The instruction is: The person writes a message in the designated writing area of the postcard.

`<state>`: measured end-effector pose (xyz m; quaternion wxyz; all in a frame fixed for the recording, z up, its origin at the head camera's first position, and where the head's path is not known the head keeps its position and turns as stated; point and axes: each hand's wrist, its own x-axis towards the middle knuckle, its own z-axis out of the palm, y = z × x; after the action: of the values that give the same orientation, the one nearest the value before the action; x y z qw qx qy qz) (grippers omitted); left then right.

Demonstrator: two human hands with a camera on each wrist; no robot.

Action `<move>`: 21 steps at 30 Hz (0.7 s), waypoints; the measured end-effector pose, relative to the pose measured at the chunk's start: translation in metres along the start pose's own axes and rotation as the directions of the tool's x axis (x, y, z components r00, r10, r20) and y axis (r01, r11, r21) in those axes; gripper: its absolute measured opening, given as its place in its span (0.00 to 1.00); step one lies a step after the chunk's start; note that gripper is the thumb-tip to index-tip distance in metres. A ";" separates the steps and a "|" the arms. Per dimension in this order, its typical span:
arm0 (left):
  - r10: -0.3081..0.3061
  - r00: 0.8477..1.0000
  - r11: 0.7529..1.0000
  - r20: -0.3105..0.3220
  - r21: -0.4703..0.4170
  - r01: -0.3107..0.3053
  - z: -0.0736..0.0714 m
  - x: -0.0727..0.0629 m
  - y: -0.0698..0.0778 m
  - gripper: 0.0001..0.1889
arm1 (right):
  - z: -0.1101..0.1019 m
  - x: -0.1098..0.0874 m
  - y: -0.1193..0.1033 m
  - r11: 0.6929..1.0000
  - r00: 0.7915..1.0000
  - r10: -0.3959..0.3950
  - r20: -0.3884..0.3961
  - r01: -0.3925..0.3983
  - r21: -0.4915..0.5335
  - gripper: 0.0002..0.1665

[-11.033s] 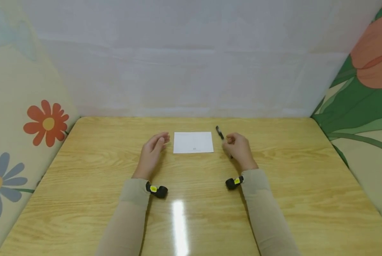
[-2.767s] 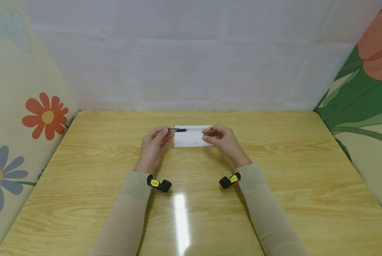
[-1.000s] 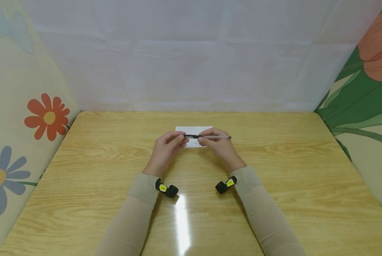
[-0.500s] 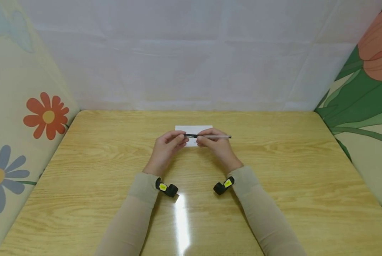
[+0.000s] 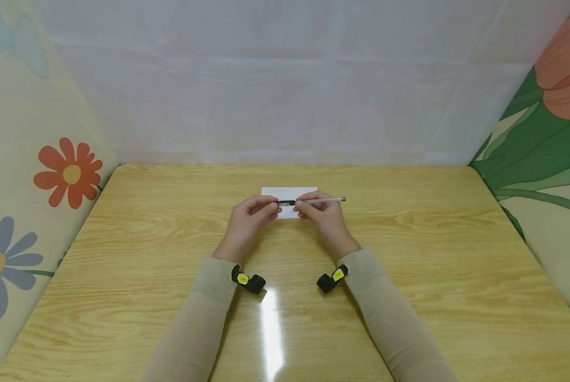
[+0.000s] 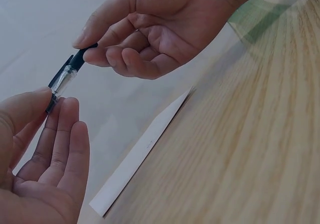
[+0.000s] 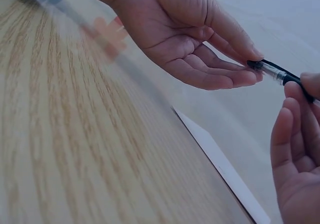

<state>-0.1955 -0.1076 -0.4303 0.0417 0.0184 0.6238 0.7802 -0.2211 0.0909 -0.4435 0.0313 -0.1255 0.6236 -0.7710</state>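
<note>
Both hands hold a pen point(image 5: 319, 200) level above a small white card point(image 5: 289, 192). My left hand point(image 5: 246, 218) pinches the black end of the pen's clear cap point(image 7: 272, 72), which has a dark clip. With thumb and fingertips, my right hand point(image 5: 326, 215) pinches the pen beside the cap's inner edge, and the pale barrel sticks out to the right past the hand. In the left wrist view, the cap point(image 6: 63, 80) spans the gap between both hands' fingertips. How firmly it sits on the pen I cannot tell.
The card lies flat on a wood-grain table point(image 5: 170, 297), partly hidden by the hands in the head view. A white cloth point(image 5: 285, 95) hangs behind, and flower-patterned panels point(image 5: 542, 159) stand at both sides. Each wrist wears a black strap camera point(image 5: 248, 281).
The pen lay on the table eleven seconds ago; both hands now hold it. My right hand has shifted from its tail toward the cap. Lately the tail has tilted slightly away.
</note>
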 end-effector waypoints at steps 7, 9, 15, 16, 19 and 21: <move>-0.014 1.000 1.000 -0.004 0.003 0.014 0.000 0.000 0.001 0.18 | 0.000 -0.001 0.001 1.000 1.000 -0.010 0.008 0.010 0.002 0.07; -0.011 1.000 1.000 -0.005 0.007 0.012 -0.001 -0.001 0.001 0.18 | 0.000 -0.001 0.001 1.000 1.000 -0.016 0.008 0.016 0.004 0.06; 0.003 1.000 1.000 -0.009 0.010 -0.003 -0.002 -0.002 0.002 0.16 | 0.000 0.000 0.001 0.999 0.999 -0.042 0.022 0.042 0.029 0.03; 0.005 1.000 1.000 -0.009 0.005 -0.005 -0.002 -0.002 0.002 0.16 | 0.000 0.000 0.001 0.998 0.998 -0.048 0.026 0.047 0.031 0.03; 0.009 1.000 1.000 -0.010 -0.003 -0.009 -0.002 -0.002 0.002 0.17 | -0.001 0.000 0.003 0.998 0.997 -0.066 0.037 0.065 0.027 0.03; 0.009 1.000 1.000 -0.010 -0.003 -0.009 -0.003 -0.002 0.002 0.18 | -0.002 -0.001 0.005 0.997 0.996 -0.073 0.043 0.073 0.020 0.03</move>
<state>-0.1938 -0.1106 -0.4292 0.0353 0.0173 0.6229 0.7813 -0.2214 0.0919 -0.4483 0.0178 -0.1646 0.6107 -0.7744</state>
